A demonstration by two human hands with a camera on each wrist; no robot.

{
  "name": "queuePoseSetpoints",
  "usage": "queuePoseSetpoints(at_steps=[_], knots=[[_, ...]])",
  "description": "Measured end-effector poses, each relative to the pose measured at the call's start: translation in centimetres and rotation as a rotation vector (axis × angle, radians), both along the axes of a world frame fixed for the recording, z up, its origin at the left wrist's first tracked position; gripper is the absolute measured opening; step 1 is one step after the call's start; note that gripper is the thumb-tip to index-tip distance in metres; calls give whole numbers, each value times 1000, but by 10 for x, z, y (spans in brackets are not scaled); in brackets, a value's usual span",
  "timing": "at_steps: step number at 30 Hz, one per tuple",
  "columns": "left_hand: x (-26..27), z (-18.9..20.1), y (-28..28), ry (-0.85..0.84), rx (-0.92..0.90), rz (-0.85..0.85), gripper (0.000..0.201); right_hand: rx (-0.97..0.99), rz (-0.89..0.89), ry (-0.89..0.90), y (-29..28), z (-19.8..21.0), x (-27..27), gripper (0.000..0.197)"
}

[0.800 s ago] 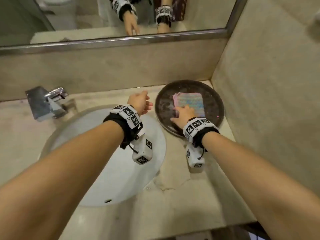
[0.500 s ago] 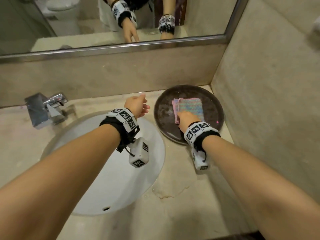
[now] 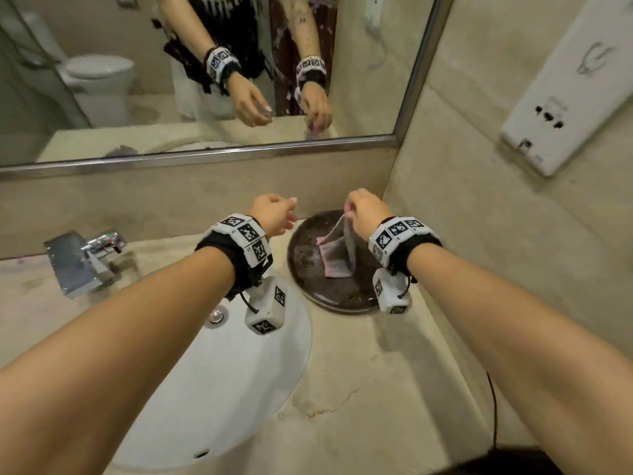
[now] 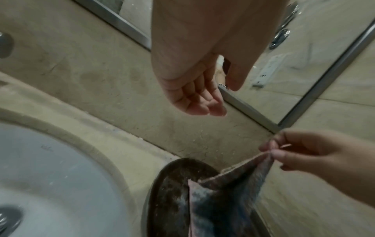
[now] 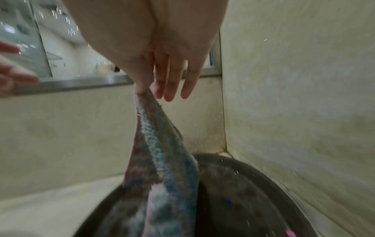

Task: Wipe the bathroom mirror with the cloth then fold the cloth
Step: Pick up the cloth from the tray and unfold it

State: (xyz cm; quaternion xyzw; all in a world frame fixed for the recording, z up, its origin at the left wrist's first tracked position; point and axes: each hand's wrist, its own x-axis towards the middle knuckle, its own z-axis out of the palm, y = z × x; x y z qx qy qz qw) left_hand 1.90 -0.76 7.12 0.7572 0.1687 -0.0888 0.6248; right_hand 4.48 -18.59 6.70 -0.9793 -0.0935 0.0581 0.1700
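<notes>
A pink and blue striped cloth point(image 3: 337, 250) hangs by one corner from my right hand point(image 3: 363, 209), which pinches it between thumb and forefinger above a dark round tray point(image 3: 308, 269). The cloth's lower end still lies on the tray. In the right wrist view the cloth point(image 5: 160, 152) droops from the pinching fingers, the other fingers straight. My left hand point(image 3: 274, 214) hovers beside it, a little to the left, fingers loosely curled and holding nothing, as the left wrist view shows point(image 4: 201, 97). The mirror point(image 3: 205, 70) runs along the back wall above the counter.
A white sink basin point(image 3: 219, 382) lies under my left forearm, with a chrome faucet point(image 3: 85, 258) at the left. A tiled wall closes the right side and carries a white dispenser point(image 3: 565, 94). The beige counter point(image 3: 376, 389) stretches toward me.
My right hand has pinched a corner of the cloth and lifted it off the tray, so it now hangs unfolded. Both hands have risen; the view has tilted up to the mirror.
</notes>
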Motion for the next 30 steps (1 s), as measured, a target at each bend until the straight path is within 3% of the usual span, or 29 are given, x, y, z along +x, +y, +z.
queuePoseSetpoints(at_steps=[3,5,6,9,14,20,26,30], knots=[[1,24,-3,-76,50,-37,19,138,34,-40,5,40,-1,5],[-1,43,-6,-133,88,-97,6,166,83,-82,11,64,-3,5],[-3,52,-6,-161,103,-137,8,171,117,-102,14,78,-5,4],[-10,77,-6,-213,162,-271,38,220,210,-182,26,116,-10,4],[-21,113,5,-333,136,-359,32,314,243,-323,46,164,-16,6],[-18,148,26,-501,237,-309,27,301,213,-417,60,194,-16,13],[-13,181,44,-495,262,-269,15,252,202,-434,65,216,-14,24],[-13,207,51,-508,232,-282,28,298,160,-398,62,224,-10,32]])
